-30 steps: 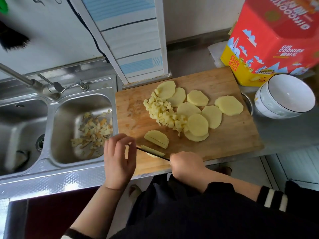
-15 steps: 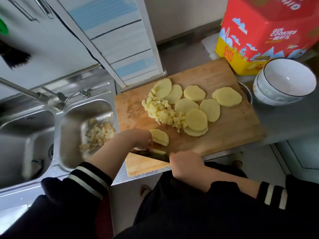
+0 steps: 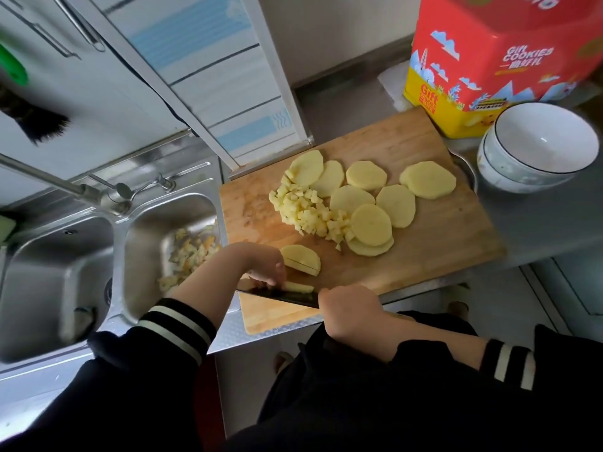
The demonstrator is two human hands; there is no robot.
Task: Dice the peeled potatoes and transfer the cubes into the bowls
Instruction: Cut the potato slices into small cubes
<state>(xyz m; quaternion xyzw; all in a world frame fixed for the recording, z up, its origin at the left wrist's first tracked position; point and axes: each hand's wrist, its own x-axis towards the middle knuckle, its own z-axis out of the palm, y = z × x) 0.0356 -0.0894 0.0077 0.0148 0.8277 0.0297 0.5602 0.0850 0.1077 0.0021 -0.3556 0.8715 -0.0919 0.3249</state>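
Potato strip [image 3: 298, 287]: pinned by left hand [image 3: 261, 264] for dicing
Right hand [image 3: 350, 316]: grips knife [image 3: 280, 295]
Bowls [image 3: 535, 148]: await cubes

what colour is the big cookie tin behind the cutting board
Mostly red with a yellow band along the bottom: the cookie tin shows in the head view, the only one.

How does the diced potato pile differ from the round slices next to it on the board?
The diced potato pile is small irregular cubes heaped together; the round potato slices are broad flat discs, some overlapping. The pile sits toward the board's sink side, the slices toward the white bowls. Both are pale yellow, peeled, and lie on the wooden cutting board.
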